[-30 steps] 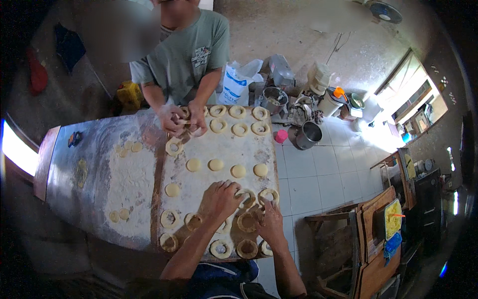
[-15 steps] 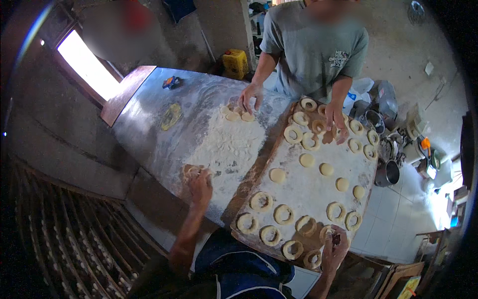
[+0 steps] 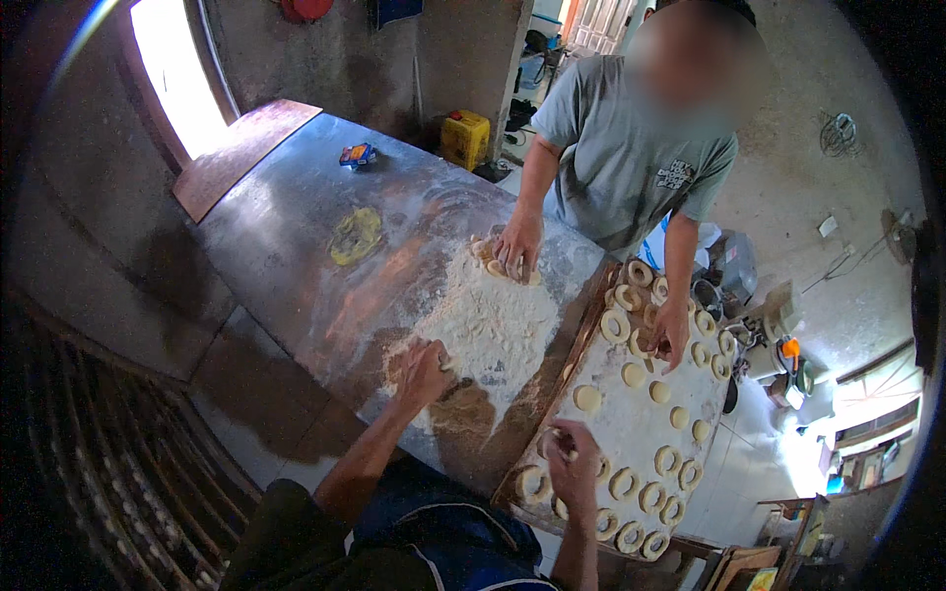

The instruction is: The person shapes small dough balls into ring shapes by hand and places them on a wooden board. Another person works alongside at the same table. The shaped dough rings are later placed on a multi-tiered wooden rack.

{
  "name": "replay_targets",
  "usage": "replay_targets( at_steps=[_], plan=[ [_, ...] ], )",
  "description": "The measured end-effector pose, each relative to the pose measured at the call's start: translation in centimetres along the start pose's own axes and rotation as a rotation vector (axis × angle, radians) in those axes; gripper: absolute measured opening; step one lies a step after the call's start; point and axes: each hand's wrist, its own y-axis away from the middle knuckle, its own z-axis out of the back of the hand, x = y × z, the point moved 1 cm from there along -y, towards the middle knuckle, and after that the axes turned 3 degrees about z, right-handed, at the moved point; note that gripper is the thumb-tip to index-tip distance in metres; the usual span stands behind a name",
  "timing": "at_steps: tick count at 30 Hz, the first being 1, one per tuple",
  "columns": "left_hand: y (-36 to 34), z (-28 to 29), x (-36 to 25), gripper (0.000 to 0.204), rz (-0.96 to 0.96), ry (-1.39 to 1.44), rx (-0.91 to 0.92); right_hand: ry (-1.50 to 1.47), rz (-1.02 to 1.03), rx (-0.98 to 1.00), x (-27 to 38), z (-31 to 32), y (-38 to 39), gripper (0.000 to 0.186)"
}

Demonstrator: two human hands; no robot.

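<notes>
My left hand [image 3: 424,372] rests on the floured patch [image 3: 498,320] of the metal table [image 3: 296,246], fingers curled over a small piece of dough. My right hand [image 3: 572,461] lies on the floured wooden board [image 3: 631,414], fingers closed on a dough ring at the board's near end. Several ring-shaped and round dough pieces [image 3: 655,463] cover the board. Across the table a person in a grey shirt [image 3: 631,158] presses one hand [image 3: 517,246] on dough in the flour and the other hand [image 3: 672,335] on rings at the board's far end.
A yellow lump of dough [image 3: 355,234] and a small blue packet [image 3: 357,155] lie on the far part of the table. A wooden slab [image 3: 241,153] sits by the bright window. A yellow container [image 3: 465,138] stands on the floor. Pots and tools [image 3: 769,345] crowd the right side.
My view has swung left. My left hand has moved from the board to the floured table, and my right hand has come back onto the board's near rings. The other person now reaches into the flour.
</notes>
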Motion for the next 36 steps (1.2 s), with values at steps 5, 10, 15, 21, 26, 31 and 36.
replay_targets(
  at_steps=[5,10,15,21,26,31,36],
  plan=[
    [3.4,0.6,-1.9,0.026,0.362,1.230,0.101,-0.220,-0.071,0.087,0.6,-11.2,-5.2,0.035],
    [5.3,2.1,-1.5,0.031,0.361,1.315,0.191,-0.302,-0.081,0.184,0.1,-14.1,-5.8,0.047],
    [5.6,2.1,-1.2,0.031,0.299,1.147,0.186,-0.309,-0.086,0.084,2.3,-14.7,-5.2,0.051],
    [5.9,2.4,-2.4,0.024,0.370,1.926,0.386,-0.778,-0.289,0.234,3.6,-13.3,-4.5,0.051],
    [5.3,3.2,-3.4,0.036,0.336,2.011,0.525,-0.397,-0.261,0.006,0.5,-13.2,-5.2,0.041],
    [5.0,0.7,-5.3,0.020,0.431,2.112,0.439,-0.771,-0.396,-0.128,-0.9,-11.8,-2.8,0.045],
    [4.0,-3.7,-8.0,0.023,0.131,1.788,0.542,-0.125,-0.220,0.073,-0.9,-8.4,-2.4,0.033]
  ],
)
